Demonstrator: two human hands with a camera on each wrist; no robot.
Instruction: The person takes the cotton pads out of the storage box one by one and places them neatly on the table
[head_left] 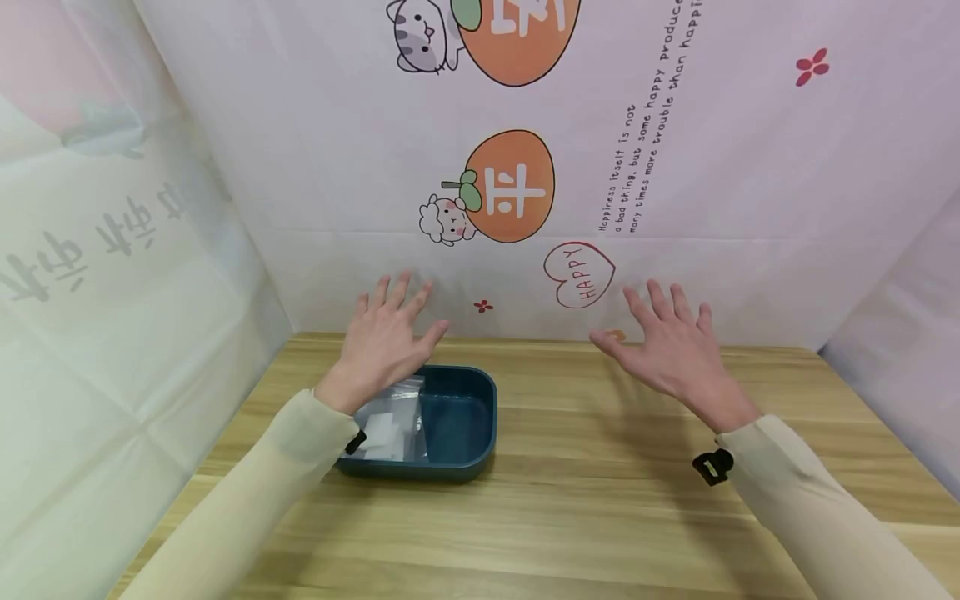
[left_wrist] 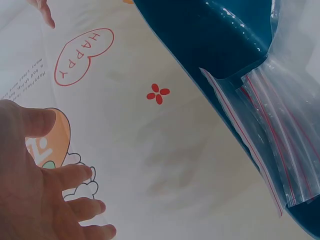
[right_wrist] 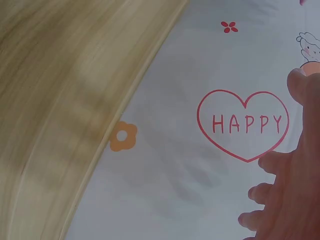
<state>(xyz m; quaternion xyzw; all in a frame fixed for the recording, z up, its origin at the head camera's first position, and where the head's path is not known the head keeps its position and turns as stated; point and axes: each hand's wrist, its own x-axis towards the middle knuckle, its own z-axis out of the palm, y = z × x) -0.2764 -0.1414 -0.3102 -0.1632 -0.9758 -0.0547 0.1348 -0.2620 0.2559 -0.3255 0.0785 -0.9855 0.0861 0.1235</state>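
My left hand [head_left: 384, 337] hovers over the back left of a dark blue box [head_left: 459, 425], its fingers spread and holding nothing. Inside the box's left half lie clear zip bags [head_left: 408, 417] with something white in them; the left forearm hides part of this. Red-striped zip edges of the bags [left_wrist: 272, 135] show in the left wrist view, poking over the rim. My right hand [head_left: 675, 346] is held above the table's back right, fingers apart, with nothing in it. In the right wrist view the right hand [right_wrist: 290, 195] is seen before the printed cloth.
The wooden table [head_left: 570, 508] spreads under both arms. A white printed cloth [head_left: 337, 167] hangs behind its back edge, and another cloth [head_left: 112, 333] hangs at the left. A black strap [head_left: 712, 467] sits at the right wrist.
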